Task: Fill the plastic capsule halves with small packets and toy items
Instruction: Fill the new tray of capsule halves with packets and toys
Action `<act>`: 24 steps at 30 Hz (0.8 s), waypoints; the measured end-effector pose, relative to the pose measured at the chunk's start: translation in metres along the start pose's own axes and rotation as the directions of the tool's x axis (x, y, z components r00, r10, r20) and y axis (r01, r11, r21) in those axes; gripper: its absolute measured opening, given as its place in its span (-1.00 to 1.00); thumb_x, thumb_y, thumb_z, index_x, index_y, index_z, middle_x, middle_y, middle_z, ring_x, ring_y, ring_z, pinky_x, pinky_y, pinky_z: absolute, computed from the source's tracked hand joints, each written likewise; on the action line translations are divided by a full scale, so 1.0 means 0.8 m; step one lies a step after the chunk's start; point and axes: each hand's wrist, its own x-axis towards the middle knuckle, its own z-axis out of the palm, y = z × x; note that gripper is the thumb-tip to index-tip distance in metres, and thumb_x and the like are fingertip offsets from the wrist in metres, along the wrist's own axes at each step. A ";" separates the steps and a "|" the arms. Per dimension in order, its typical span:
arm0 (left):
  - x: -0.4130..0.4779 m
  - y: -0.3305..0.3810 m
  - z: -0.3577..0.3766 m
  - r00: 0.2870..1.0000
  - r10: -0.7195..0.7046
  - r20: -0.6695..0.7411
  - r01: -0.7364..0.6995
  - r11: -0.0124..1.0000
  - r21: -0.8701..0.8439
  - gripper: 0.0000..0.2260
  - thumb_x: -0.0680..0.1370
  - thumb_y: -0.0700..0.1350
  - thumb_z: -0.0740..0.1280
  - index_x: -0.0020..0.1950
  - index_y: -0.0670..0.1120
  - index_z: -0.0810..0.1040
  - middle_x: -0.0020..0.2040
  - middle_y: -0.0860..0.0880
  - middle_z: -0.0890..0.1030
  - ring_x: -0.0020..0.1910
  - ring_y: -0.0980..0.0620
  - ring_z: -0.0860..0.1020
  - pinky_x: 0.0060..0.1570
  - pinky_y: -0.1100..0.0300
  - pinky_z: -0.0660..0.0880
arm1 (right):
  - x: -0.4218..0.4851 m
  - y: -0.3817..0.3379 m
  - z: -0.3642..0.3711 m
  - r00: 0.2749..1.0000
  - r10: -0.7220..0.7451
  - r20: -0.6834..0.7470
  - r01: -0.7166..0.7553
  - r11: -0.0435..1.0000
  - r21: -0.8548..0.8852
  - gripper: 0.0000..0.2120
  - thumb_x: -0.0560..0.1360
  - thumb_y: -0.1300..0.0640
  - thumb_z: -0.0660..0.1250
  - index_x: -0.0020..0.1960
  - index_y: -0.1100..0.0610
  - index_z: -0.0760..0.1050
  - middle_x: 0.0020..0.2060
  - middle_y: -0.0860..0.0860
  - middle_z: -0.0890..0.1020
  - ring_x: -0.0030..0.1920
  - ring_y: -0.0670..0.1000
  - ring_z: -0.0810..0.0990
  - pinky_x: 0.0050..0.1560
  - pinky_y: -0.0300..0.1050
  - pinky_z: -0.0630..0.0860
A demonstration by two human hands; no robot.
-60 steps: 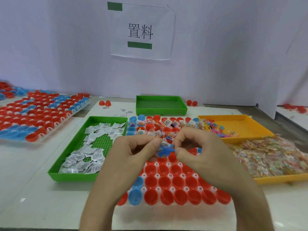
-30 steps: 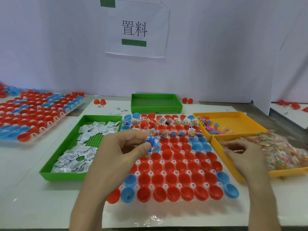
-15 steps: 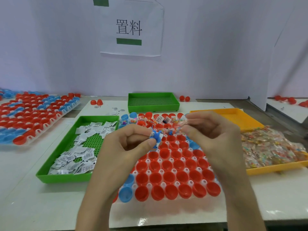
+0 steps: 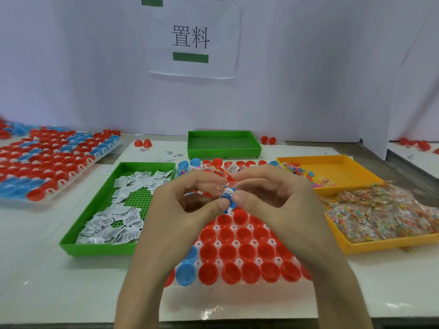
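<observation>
The small blue toy (image 4: 228, 198) is held above the middle of the rack of capsule halves (image 4: 247, 251), pinched between the thumb and curled fingers of the left hand (image 4: 180, 210). The right hand (image 4: 280, 203) closes on it from the right, thumb and forefinger nipping what looks like a clear packet (image 4: 222, 188) against the toy, though blur makes that uncertain. Both items look light. The toy seems stiff enough to hold by its body, while the film is probably slick and crinkly, so it is best taken by an edge and tucked in under the toy.

The near rows of red halves look unfilled, and the far rows hold items. White paper packets (image 4: 118, 224) lie in the green tray (image 4: 95, 249) at left, and clear packets (image 4: 380, 214) fill the yellow tray (image 4: 380, 246) at right.

A second ago the right hand was at that yellow tray, and half a second ago it was raised apart from the left. Now the two meet.
</observation>
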 end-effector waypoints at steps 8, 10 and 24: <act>0.001 -0.006 -0.013 0.999 0.046 0.026 -0.044 0.998 -0.046 -0.76 0.28 -0.08 0.56 -0.07 0.03 0.72 -0.27 -0.04 0.67 -0.27 0.10 0.66 -0.24 0.32 0.58 | 0.001 0.001 0.002 0.993 0.060 0.097 -0.064 0.997 0.041 -0.72 0.39 0.23 0.57 0.01 -0.06 0.66 -0.15 -0.01 0.74 -0.11 0.00 0.73 -0.14 -0.16 0.66; 0.001 -0.007 -0.017 0.996 0.075 0.044 -0.073 0.995 -0.062 -0.77 0.30 -0.08 0.59 -0.07 0.07 0.72 -0.29 0.00 0.67 -0.28 0.13 0.64 -0.25 0.34 0.56 | 0.000 0.002 0.003 0.992 0.050 0.120 -0.056 0.997 0.045 -0.71 0.41 0.28 0.55 0.01 -0.06 0.66 -0.14 -0.01 0.74 -0.10 0.01 0.73 -0.10 -0.17 0.65; -0.004 -0.048 -0.088 0.884 0.019 -0.468 0.214 0.873 0.439 -0.77 0.51 -0.23 0.47 -0.11 0.13 0.66 -0.14 0.22 0.67 -0.07 0.24 0.62 0.01 0.28 0.45 | 0.122 0.010 0.057 0.990 -0.039 0.133 0.097 0.880 -0.466 -0.64 0.38 0.30 0.50 -0.08 -0.16 0.59 -0.27 -0.16 0.67 -0.27 -0.20 0.67 -0.18 -0.31 0.61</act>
